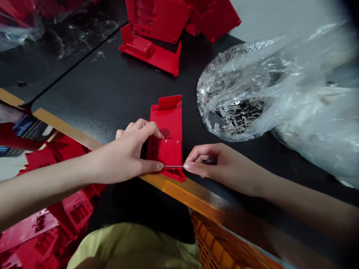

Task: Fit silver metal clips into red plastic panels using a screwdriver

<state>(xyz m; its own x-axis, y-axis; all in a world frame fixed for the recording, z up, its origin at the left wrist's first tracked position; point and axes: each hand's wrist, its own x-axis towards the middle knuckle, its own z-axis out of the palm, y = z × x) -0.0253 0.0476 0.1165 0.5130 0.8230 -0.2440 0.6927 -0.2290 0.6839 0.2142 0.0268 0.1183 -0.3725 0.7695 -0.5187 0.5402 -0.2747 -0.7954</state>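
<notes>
A red plastic housing (pixel 171 121) lies on the black table at its front edge, with a raised flap at its far end and small metal bits on its middle step. My left hand (pixel 126 155) is closed on the left side of this housing, index finger bent on top and thumb low near the front. Across the housing's front runs a thin metal rod (pixel 173 166). My right hand (pixel 214 158) pinches the rod's right end between thumb and fingertips. The left thumb tip meets the rod's other end; whether the rod sits inside the housing I cannot tell.
A clear plastic bag (pixel 224 78) with many small metal pieces lies at the right. More red housings (pixel 165 18) are at the back, and others (pixel 67 209) are heaped below left. An orange crate (pixel 215 243) stands below the table's edge strip (pixel 193 196).
</notes>
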